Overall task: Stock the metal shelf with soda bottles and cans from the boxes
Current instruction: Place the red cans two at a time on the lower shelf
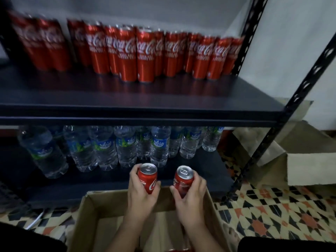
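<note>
Head view looks down on a dark metal shelf [138, 110] with perforated black uprights, standing on a patterned tile floor [272, 211]. Its upper board carries a long row of tall red cola cans [145, 53] — upright, packed side by side, the left ones blurred. On the board below stand clear water bottles [125, 144] with blue and green labels, also close together. An open cardboard box [94, 211] sits on the floor just in front of the shelf, and a second, paler box [309, 168] lies to the right, beyond the upright. Both forearms rise out of the near box. The left hand [140, 191] wraps around a short red can [147, 177], fingers curled tight on its side, the silver top tilted toward the shelf. The right hand [190, 195] grips another red can [183, 179] the same way — thumb on its left side, fingers closed around the right. The two cans are held near each other without touching, above the box's far edge and in front of the lower board.
</note>
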Demonstrator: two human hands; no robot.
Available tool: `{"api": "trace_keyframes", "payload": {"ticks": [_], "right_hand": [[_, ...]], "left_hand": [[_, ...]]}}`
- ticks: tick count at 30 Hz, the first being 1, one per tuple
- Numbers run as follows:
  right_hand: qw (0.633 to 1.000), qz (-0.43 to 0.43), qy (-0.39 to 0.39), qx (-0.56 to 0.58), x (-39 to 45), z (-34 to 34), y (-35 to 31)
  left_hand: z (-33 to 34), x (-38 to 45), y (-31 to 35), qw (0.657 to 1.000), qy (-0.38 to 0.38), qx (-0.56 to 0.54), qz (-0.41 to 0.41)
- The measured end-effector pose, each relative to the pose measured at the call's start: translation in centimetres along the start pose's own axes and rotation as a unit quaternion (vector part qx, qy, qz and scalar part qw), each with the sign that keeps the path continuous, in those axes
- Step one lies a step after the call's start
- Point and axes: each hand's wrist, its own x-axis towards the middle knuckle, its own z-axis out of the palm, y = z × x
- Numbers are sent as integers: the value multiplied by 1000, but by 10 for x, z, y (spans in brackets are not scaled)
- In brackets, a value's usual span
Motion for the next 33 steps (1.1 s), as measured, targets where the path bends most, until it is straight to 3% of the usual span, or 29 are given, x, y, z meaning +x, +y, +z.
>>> {"api": "trace_keyframes", "payload": {"ticks": [10, 17, 23, 33], "right_hand": [[978, -173, 76, 88, 52, -85, -130], [955, -210, 127, 166, 93, -126, -202], [955, -217, 135, 150, 139, -130, -226], [964, -188, 133, 130, 196, -106, -213]], "left_hand": [[-59, 58, 156, 982, 74, -63, 163], [-80, 108, 233, 962, 110, -118, 222], [-74, 160, 251, 957, 119, -97, 248], [-48, 200, 232, 968, 118, -113, 189]]}}
